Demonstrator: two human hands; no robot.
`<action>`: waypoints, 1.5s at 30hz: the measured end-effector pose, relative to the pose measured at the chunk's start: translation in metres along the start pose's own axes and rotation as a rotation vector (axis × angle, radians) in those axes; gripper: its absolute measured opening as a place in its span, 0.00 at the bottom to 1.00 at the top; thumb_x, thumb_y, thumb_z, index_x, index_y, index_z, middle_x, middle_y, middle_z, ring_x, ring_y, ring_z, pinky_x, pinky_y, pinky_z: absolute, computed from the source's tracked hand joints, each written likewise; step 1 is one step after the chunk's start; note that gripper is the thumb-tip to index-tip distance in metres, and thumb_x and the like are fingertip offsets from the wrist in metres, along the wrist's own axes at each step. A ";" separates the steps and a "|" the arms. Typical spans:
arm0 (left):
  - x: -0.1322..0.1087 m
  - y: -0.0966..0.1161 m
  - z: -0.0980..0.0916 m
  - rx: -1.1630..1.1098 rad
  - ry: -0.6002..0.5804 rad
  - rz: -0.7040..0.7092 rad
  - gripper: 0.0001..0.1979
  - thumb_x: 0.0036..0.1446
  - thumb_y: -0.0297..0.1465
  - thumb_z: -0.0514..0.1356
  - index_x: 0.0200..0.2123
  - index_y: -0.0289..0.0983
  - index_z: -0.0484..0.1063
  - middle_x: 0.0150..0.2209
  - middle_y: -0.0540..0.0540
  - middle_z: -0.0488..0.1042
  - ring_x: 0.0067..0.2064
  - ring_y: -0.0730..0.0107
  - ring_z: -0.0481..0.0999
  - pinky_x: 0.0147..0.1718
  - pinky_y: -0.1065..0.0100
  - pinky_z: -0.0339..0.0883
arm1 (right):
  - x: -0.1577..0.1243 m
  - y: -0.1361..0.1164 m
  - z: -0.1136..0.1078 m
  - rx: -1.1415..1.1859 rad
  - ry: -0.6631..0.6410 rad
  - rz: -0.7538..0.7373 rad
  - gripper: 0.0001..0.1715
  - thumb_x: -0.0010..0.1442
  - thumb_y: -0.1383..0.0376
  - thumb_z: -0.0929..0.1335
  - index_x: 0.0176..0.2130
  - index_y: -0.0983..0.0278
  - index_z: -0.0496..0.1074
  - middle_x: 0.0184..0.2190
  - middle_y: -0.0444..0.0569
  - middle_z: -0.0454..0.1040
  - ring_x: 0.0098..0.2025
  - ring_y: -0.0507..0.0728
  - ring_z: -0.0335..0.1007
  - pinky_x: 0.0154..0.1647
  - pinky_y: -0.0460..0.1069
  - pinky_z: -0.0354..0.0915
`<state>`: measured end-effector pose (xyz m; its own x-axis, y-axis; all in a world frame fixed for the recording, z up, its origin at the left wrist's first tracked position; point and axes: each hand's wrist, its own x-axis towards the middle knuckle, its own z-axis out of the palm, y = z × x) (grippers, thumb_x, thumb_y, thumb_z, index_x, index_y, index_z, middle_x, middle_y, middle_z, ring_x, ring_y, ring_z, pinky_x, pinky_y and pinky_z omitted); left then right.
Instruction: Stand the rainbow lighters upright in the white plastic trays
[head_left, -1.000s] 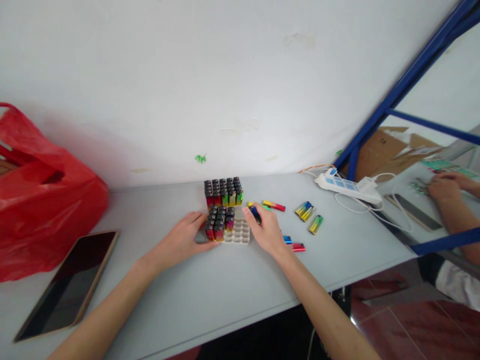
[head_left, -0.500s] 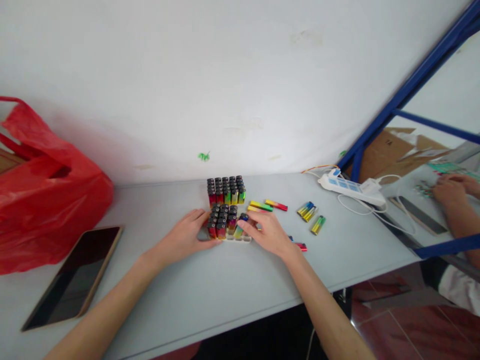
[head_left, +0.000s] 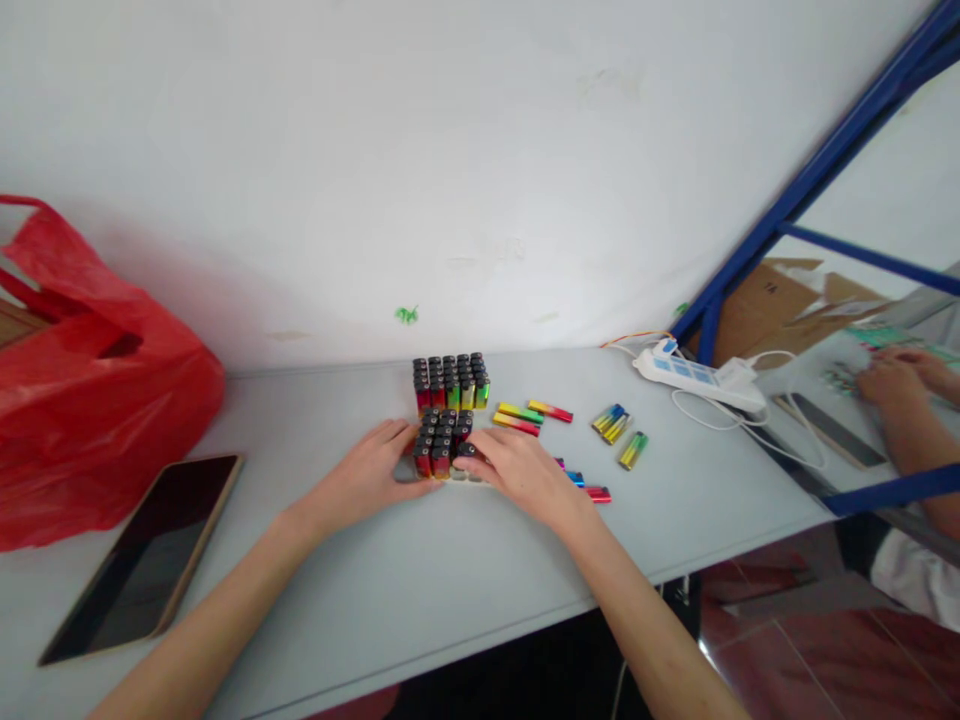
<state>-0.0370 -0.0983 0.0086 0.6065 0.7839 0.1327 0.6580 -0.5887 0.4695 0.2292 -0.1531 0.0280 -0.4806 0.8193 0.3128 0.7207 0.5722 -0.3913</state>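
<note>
Several upright tubes, flat-sided with black caps and shiny graded colours, stand in rows in a white tray with oval slots. My left hand curves round the tray's left side, thumb at the front corner and fingers behind. Over the right part of the tray, my right hand is closed on a black-capped tube; its body is mostly hidden behind the fingers. A second block of such tubes stands just behind.
Loose coloured tubes lie to the right, with more farther over. A white power strip with cables sits near a blue metal frame. At left are a phone and a red bag. Another person's hands show at far right.
My right hand has moved left and slightly down with the tube, which now stands more upright among the slots next to the rows. My left hand stays in place.
</note>
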 end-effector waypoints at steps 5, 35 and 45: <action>0.000 -0.003 0.001 -0.010 0.019 0.000 0.23 0.61 0.53 0.69 0.47 0.41 0.77 0.48 0.41 0.81 0.52 0.45 0.81 0.57 0.50 0.77 | -0.001 0.000 -0.003 -0.073 -0.040 0.004 0.10 0.79 0.58 0.70 0.46 0.62 0.77 0.38 0.50 0.84 0.38 0.59 0.79 0.37 0.50 0.62; 0.007 -0.019 0.009 0.016 0.087 0.024 0.31 0.57 0.62 0.67 0.47 0.43 0.79 0.49 0.37 0.84 0.50 0.41 0.84 0.56 0.46 0.79 | -0.159 0.131 -0.062 0.026 0.532 0.865 0.35 0.59 0.41 0.77 0.52 0.64 0.83 0.49 0.61 0.76 0.39 0.64 0.78 0.52 0.67 0.79; 0.009 -0.011 0.003 -0.006 0.038 -0.033 0.32 0.54 0.62 0.68 0.45 0.40 0.79 0.48 0.36 0.83 0.50 0.40 0.83 0.55 0.45 0.79 | -0.044 0.067 -0.060 0.876 0.835 0.613 0.48 0.52 0.47 0.82 0.67 0.56 0.74 0.55 0.53 0.79 0.42 0.59 0.82 0.42 0.55 0.79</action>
<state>-0.0377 -0.0858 0.0023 0.5672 0.8098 0.1501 0.6744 -0.5613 0.4796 0.3288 -0.1526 0.0399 0.4695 0.8610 0.1958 0.0055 0.2189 -0.9757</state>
